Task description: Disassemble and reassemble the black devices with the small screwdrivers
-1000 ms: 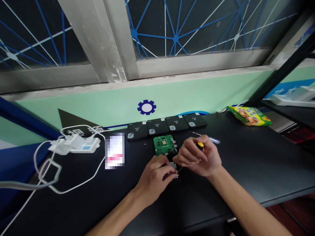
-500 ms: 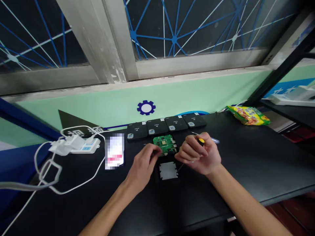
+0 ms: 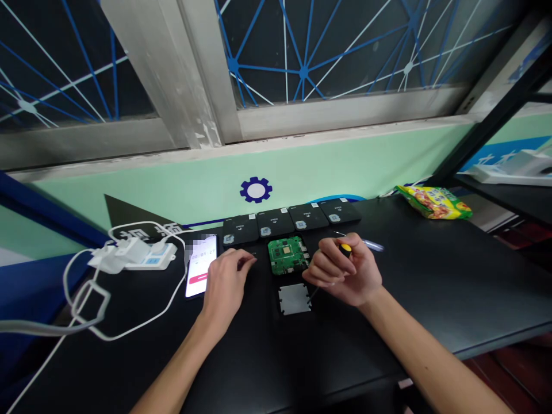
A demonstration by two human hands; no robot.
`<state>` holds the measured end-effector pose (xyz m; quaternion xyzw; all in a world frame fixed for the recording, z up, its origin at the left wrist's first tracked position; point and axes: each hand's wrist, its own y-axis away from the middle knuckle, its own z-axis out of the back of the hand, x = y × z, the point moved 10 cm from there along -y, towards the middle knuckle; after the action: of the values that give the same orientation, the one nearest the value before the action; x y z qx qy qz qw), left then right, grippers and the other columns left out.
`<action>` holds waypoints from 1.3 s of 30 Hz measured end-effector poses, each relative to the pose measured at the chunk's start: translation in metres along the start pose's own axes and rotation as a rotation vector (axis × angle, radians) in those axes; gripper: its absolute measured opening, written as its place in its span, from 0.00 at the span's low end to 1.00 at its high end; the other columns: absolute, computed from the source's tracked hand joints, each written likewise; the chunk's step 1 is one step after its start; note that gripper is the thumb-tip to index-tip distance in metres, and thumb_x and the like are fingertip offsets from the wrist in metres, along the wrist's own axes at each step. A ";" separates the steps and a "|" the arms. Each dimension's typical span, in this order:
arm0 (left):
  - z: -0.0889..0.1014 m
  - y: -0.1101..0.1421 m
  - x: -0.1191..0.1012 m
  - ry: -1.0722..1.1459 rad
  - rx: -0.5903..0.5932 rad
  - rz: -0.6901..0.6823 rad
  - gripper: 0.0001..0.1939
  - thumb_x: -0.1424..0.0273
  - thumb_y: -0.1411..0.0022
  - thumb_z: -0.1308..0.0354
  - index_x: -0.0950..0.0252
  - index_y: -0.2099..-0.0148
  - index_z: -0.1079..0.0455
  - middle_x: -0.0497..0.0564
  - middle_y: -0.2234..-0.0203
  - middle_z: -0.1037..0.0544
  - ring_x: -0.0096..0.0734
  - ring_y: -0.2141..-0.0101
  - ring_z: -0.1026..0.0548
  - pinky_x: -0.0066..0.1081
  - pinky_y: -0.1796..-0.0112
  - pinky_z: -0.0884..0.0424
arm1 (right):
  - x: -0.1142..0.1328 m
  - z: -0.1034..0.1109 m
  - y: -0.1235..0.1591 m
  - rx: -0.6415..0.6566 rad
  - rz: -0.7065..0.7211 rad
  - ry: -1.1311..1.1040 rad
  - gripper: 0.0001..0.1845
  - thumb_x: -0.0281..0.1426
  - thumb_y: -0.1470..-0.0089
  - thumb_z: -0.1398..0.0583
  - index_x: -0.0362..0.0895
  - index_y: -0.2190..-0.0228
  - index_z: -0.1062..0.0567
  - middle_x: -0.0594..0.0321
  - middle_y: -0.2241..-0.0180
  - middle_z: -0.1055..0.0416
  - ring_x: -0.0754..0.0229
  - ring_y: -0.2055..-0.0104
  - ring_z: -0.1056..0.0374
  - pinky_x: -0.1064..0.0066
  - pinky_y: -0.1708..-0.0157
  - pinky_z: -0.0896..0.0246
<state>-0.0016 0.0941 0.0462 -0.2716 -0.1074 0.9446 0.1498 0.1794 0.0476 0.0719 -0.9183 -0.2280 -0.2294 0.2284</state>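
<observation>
My right hand (image 3: 345, 270) is wrapped around a screwdriver (image 3: 345, 249) with a yellow-ended dark handle. Its thin shaft slants down to the right edge of a square silver metal plate (image 3: 295, 299), which sits on a dark base. My left hand (image 3: 226, 282) is over the table, between the phone and the board, its thumb and forefinger pinched together. Tiny items (image 3: 253, 253), too small to name, lie just beyond those fingertips; whether the pinch holds anything is hidden. A green circuit board (image 3: 285, 256) rests behind the metal plate.
Several flat black cases (image 3: 274, 223) stand in a row along the wall. A lit phone (image 3: 200, 267), a white power strip (image 3: 157, 257) with looped cables, a second screwdriver (image 3: 371, 245) and a yellow-green snack bag (image 3: 435, 202) are on the black table (image 3: 431, 276).
My left hand has left the metal plate, passed the circuit board's left side and moved left beside the phone. My right hand stays nearly still, with the screwdriver at the plate's edge.
</observation>
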 end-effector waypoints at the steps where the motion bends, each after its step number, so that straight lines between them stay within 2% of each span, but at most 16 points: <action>1: -0.002 0.000 0.002 -0.015 0.008 0.004 0.09 0.69 0.29 0.41 0.60 0.62 0.20 0.52 0.66 0.15 0.44 0.65 0.17 0.38 0.64 0.26 | 0.000 0.000 0.000 0.001 -0.001 -0.002 0.31 0.39 0.36 0.44 0.45 0.87 0.47 0.72 0.86 0.55 0.66 0.83 0.60 0.69 0.76 0.58; 5: -0.009 0.001 0.010 0.018 0.006 0.016 0.08 0.73 0.30 0.41 0.60 0.56 0.20 0.54 0.61 0.13 0.49 0.61 0.15 0.43 0.59 0.22 | 0.000 -0.001 0.000 0.008 0.000 0.000 0.30 0.39 0.36 0.45 0.45 0.86 0.47 0.72 0.86 0.55 0.66 0.82 0.59 0.69 0.76 0.58; 11: -0.012 0.003 0.012 0.032 -0.018 0.000 0.15 0.79 0.32 0.44 0.61 0.48 0.22 0.54 0.60 0.12 0.49 0.59 0.13 0.44 0.56 0.18 | 0.000 -0.001 0.001 0.001 -0.004 0.002 0.30 0.40 0.36 0.45 0.45 0.87 0.47 0.72 0.87 0.56 0.66 0.83 0.60 0.69 0.77 0.59; 20: -0.016 0.007 0.006 -0.060 -0.066 -0.083 0.15 0.82 0.31 0.43 0.63 0.48 0.22 0.56 0.60 0.13 0.47 0.59 0.13 0.44 0.56 0.17 | 0.000 -0.002 0.001 0.005 -0.003 0.001 0.29 0.39 0.36 0.46 0.45 0.86 0.46 0.72 0.86 0.54 0.67 0.82 0.59 0.69 0.76 0.57; 28: -0.016 0.008 0.005 -0.075 -0.082 -0.086 0.14 0.81 0.32 0.40 0.63 0.48 0.23 0.55 0.62 0.14 0.46 0.61 0.14 0.41 0.59 0.18 | 0.001 -0.003 0.001 0.016 0.003 0.010 0.29 0.38 0.35 0.45 0.46 0.86 0.45 0.72 0.86 0.54 0.66 0.82 0.59 0.69 0.76 0.57; 39: -0.016 0.013 -0.011 -0.247 -0.068 -0.145 0.14 0.82 0.27 0.47 0.65 0.50 0.22 0.56 0.64 0.16 0.49 0.64 0.17 0.43 0.63 0.24 | -0.001 0.000 0.001 -0.011 -0.008 0.027 0.29 0.39 0.37 0.44 0.46 0.86 0.46 0.73 0.87 0.54 0.66 0.83 0.59 0.69 0.76 0.56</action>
<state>0.0132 0.0807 0.0344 -0.1498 -0.1764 0.9533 0.1940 0.1790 0.0465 0.0707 -0.9155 -0.2272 -0.2438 0.2252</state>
